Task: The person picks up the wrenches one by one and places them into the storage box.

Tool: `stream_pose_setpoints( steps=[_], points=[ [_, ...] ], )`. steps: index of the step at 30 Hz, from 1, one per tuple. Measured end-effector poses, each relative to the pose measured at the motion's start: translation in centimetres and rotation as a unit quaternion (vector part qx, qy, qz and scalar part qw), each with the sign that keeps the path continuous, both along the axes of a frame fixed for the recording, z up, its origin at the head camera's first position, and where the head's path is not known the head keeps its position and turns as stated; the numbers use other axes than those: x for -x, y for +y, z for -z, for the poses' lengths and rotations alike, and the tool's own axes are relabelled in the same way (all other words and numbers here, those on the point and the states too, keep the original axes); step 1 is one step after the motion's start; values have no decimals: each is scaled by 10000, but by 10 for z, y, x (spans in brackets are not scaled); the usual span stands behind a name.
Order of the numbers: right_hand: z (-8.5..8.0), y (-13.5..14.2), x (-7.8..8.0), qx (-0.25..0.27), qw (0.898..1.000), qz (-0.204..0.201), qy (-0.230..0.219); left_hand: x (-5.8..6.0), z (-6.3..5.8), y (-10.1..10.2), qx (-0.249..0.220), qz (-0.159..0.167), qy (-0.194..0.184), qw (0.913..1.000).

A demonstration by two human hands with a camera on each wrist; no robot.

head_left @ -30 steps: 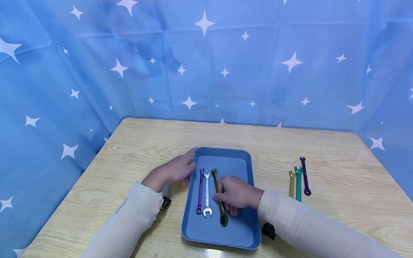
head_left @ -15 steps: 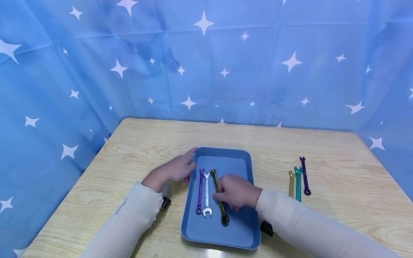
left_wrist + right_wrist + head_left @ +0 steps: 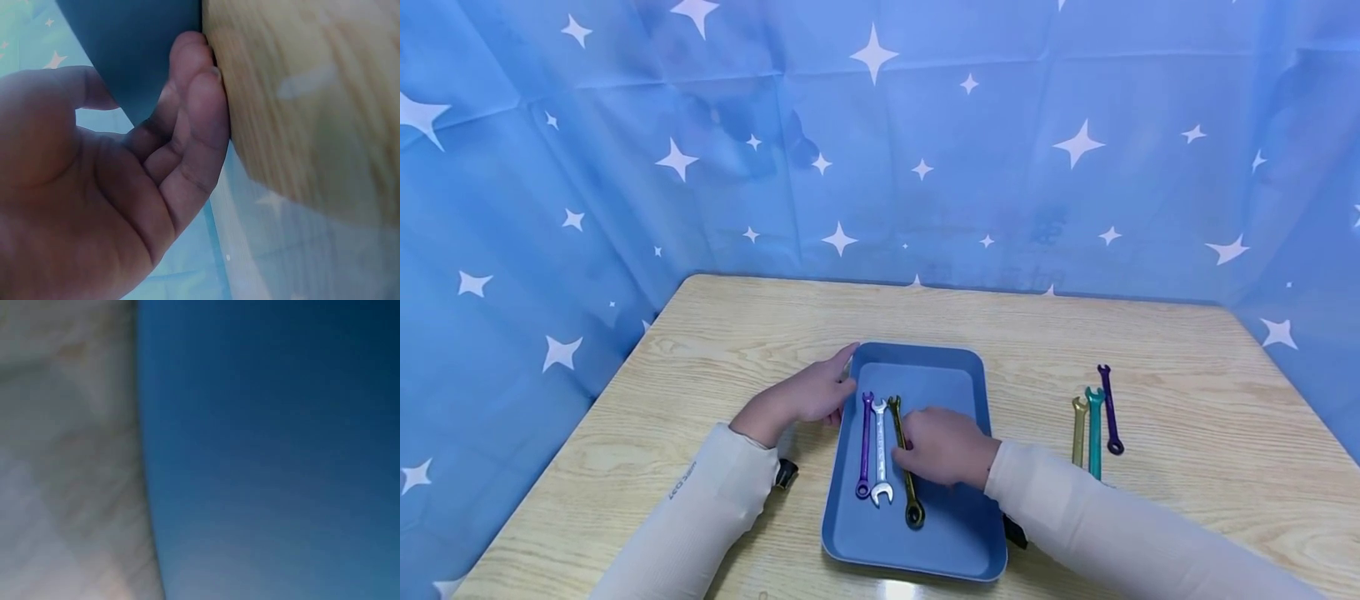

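My right hand [image 3: 946, 446] pinches a dark gold combination wrench [image 3: 913, 510] near its middle, low over the floor of the blue tray [image 3: 865, 537]. Left of it lie a silver wrench [image 3: 881, 446] and a purple wrench [image 3: 864, 454], side by side and nearly parallel. At the tray's left wall my left hand [image 3: 808, 393] grips the side, thumb over the rim. In the left wrist view its fingers [image 3: 206, 106] lie along the outside of the tray wall [image 3: 137, 50]. The right wrist view is a blur of blue tray and pale surface, without the hand.
On the wooden table [image 3: 760, 317], right of the tray, lie a pale gold wrench [image 3: 1078, 429], a teal wrench [image 3: 1094, 429] and a dark purple wrench [image 3: 1109, 408]. My right sleeve covers the lower ends of two. A blue star-patterned cloth [image 3: 880, 150] hangs behind the table.
The right hand has shifted slightly left with the dark gold wrench, bringing it closer to the silver one and a bit straighter. The left hand has stayed in place.
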State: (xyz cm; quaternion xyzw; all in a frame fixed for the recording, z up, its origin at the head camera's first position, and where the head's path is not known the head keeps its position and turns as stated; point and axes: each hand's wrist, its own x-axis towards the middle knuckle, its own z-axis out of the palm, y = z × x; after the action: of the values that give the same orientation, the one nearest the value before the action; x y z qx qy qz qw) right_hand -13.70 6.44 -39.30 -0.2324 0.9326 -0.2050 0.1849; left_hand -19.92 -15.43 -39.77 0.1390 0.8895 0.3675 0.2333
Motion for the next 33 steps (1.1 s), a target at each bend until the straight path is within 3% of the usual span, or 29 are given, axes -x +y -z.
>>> stream_pose_setpoints(
  steps=[7,24,33],
  points=[
    [2,-3,0,-59,9993,-131,333,2,1,1,25,49,38,10000],
    [4,-1,-2,641,9970,-262,-360,1,0,0,14,-56,-7,10000],
    [-1,8,-7,1048,9941,-252,-142,0,-2,0,32,-10,-3,10000]
  ],
)
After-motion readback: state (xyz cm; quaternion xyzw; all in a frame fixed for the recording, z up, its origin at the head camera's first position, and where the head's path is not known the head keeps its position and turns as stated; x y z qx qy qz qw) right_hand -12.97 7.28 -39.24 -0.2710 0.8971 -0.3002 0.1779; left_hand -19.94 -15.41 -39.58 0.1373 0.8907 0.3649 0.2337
